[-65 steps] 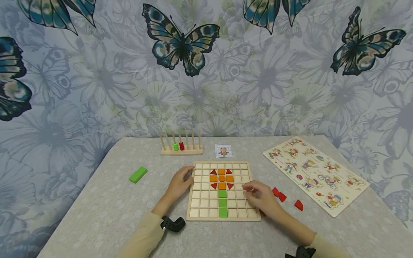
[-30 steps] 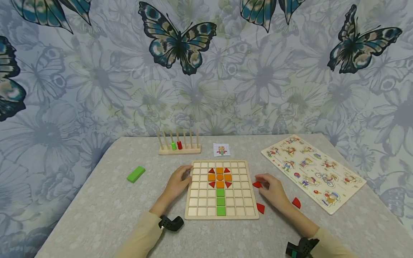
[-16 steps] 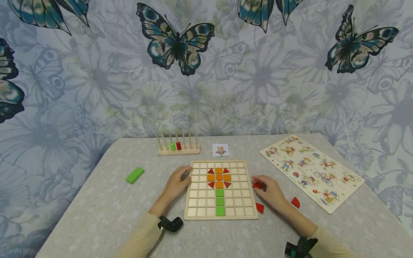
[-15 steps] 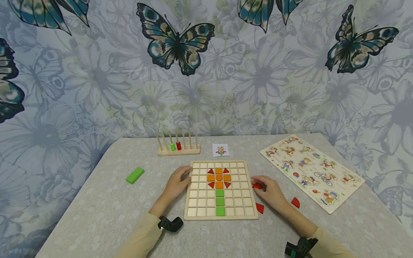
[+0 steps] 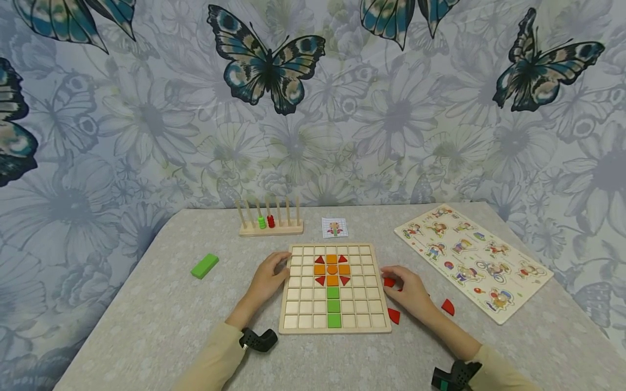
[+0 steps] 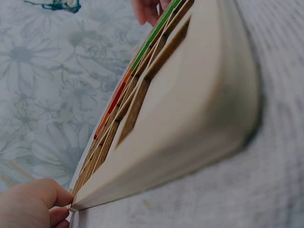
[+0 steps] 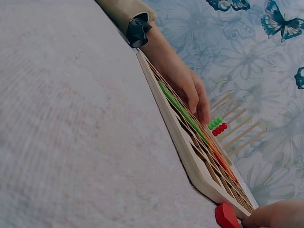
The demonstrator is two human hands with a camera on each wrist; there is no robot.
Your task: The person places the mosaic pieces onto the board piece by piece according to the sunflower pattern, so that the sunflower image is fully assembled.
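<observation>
A square wooden grid board [image 5: 362, 321] bears orange, red and green tiles set in a flower shape. At its left edge my left hand [image 5: 267, 278] holds the rim, thumb and fingertips at the upper corner in the left wrist view. My right hand [image 5: 407, 288] is beside the board's right edge, thumb and forefinger curled round a red tile [image 5: 388, 282] that is partly hidden under the fingers. A fingertip is right at the board's rim in the right wrist view. Nearer to me, a red quarter-round tile [image 5: 394, 316] lies by the board's edge; another red tile [image 5: 448, 307] lies past the right wrist.
A peg stand [image 5: 271, 231] with green and red beads and a small pattern card [image 5: 335, 227] are behind the board. Far left lies a green block [image 5: 205, 266]. A picture puzzle board [image 5: 473, 260] lies slanted at the right. A patterned cloth [image 5: 313, 163] hangs behind the table.
My right hand has moved off the board's right side to the red tiles and now handles one there. Two red tiles have shifted towards the board. My left hand has stayed.
</observation>
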